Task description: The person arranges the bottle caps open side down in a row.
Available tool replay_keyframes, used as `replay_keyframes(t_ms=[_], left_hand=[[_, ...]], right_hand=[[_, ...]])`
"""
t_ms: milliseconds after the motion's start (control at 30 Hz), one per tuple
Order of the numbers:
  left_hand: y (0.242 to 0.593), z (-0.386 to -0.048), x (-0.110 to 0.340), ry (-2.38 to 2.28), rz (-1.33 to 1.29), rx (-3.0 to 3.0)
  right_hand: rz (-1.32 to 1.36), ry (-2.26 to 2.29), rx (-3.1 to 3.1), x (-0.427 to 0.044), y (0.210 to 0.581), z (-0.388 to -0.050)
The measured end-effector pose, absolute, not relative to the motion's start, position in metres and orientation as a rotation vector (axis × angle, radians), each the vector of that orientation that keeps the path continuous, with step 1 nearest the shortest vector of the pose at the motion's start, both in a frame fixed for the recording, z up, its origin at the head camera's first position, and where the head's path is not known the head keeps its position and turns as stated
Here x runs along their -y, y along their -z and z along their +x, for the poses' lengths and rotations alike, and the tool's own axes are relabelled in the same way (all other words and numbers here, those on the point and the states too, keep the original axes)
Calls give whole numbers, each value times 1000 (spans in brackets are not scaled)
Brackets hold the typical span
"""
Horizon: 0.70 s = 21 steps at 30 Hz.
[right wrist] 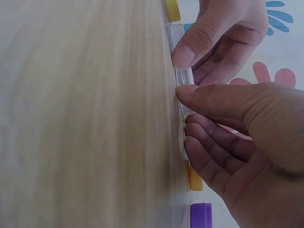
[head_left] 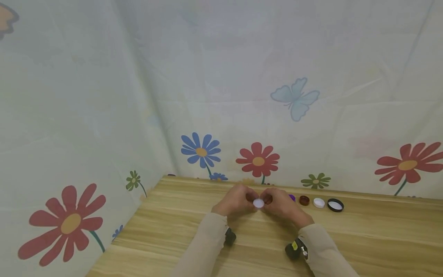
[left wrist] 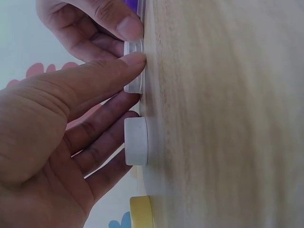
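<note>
Both hands meet at a pale, ridged bottle cap point(head_left: 258, 203) near the back of the wooden table. My left hand point(head_left: 237, 201) pinches one side of it, thumb in front; my right hand point(head_left: 279, 203) pinches the other side. In the left wrist view, the ridged cap point(left wrist: 135, 84) stands close to the table surface, and a smooth white cap point(left wrist: 136, 141) sits beside the left fingers. A yellow cap point(left wrist: 141, 212) lies farther along. Near the right fingertips, in the right wrist view, are an orange-yellow cap point(right wrist: 195, 178) and a purple cap point(right wrist: 201, 215).
Right of the hands, a row holds a purple cap point(head_left: 292, 197), a brown cap point(head_left: 304, 200), a white cap point(head_left: 319, 202) and a black-rimmed lid point(head_left: 335, 205). A flower-printed cloth point(head_left: 221, 96) hangs behind the wooden table point(head_left: 166, 215).
</note>
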State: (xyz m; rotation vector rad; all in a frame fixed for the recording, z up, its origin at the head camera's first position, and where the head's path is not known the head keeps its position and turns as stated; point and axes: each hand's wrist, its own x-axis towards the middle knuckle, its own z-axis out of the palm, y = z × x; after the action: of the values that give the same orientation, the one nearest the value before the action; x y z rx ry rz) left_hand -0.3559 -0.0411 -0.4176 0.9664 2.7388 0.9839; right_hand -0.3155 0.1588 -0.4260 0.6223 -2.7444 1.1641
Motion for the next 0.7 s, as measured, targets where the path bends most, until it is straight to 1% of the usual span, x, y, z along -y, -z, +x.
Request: replay_keyframes(t_ms=[400,700], left_hand=[[414,-355,39,-1098,870,-2721],[413,-354,18,-1175,927,-2743]], right_hand=[[613,-1135,2683,-166,422,-313],[541,-1151,2633,-183,415,-305]])
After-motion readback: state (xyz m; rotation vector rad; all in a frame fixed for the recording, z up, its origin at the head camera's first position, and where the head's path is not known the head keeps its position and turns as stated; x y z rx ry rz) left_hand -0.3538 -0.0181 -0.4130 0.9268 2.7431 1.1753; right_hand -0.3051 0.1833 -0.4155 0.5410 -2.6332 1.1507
